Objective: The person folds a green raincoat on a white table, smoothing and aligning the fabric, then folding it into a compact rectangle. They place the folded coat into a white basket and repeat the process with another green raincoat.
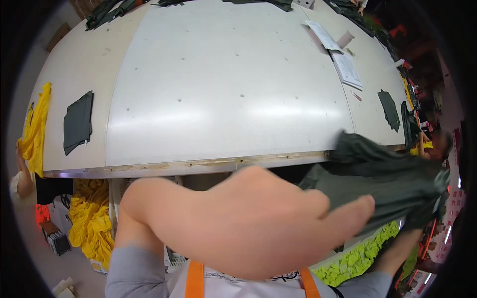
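Observation:
My left hand (253,218) is raised close in front, large in view, its back showing. The thumb points right; the other fingers are mostly hidden behind the hand, so I cannot tell whether it is open. To the right, a dark green garment (377,184) is spread in the air, blurred by motion, with one end over the table's front edge. My right forearm (400,246) reaches up behind its right end, where the cloth is bunched. The right hand is hidden by the cloth it grips.
A pale table (208,114) lies ahead. On it are a folded dark green garment (78,121), papers (346,69) and another dark piece (389,109). Below stand yellow garments (92,218) and lime-green ones (360,256). At far left another person's hand (21,151) touches yellow cloth (37,129).

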`<action>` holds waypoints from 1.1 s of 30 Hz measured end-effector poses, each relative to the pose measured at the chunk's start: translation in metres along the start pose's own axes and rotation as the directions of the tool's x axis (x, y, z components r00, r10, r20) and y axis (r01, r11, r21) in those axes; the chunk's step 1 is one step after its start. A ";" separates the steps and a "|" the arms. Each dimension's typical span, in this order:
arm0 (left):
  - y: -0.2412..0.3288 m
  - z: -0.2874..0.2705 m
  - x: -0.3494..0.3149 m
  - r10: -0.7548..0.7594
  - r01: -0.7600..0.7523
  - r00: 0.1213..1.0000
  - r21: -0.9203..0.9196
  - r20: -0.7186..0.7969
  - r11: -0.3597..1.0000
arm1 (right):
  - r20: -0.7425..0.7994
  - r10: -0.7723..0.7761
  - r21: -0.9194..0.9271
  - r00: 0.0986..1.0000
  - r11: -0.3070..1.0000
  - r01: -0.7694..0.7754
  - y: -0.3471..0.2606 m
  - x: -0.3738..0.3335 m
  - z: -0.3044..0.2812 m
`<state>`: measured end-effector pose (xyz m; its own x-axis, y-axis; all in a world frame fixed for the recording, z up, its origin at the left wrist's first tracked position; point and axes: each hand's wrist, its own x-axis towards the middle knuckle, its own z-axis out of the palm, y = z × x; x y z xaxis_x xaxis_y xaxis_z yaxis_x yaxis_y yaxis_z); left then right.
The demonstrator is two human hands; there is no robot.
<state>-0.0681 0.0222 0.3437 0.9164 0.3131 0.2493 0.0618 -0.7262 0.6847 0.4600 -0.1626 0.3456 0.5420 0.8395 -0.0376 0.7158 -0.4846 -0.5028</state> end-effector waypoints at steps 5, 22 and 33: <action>0.003 -0.003 -0.091 -0.402 0.317 0.714 -0.248 -0.573 0.915 | -0.202 -0.353 0.164 0.914 0.908 0.387 -0.162 0.083 0.006; -0.209 0.141 -0.294 -0.571 0.960 -0.187 -0.272 -0.800 0.068 | 0.384 -0.905 0.306 0.183 0.312 0.900 -0.464 0.224 0.652; -0.413 -0.020 -0.368 -0.296 0.791 -0.612 -0.556 -0.734 -0.255 | 0.325 -0.594 -0.423 0.736 0.604 0.675 -0.223 0.338 0.600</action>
<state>-0.4392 0.2194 -0.0174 -0.8688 0.4727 0.1471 0.4891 0.7734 0.4034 0.2189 0.3769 -0.0732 -0.1695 0.9855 -0.0101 0.9848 0.1697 0.0363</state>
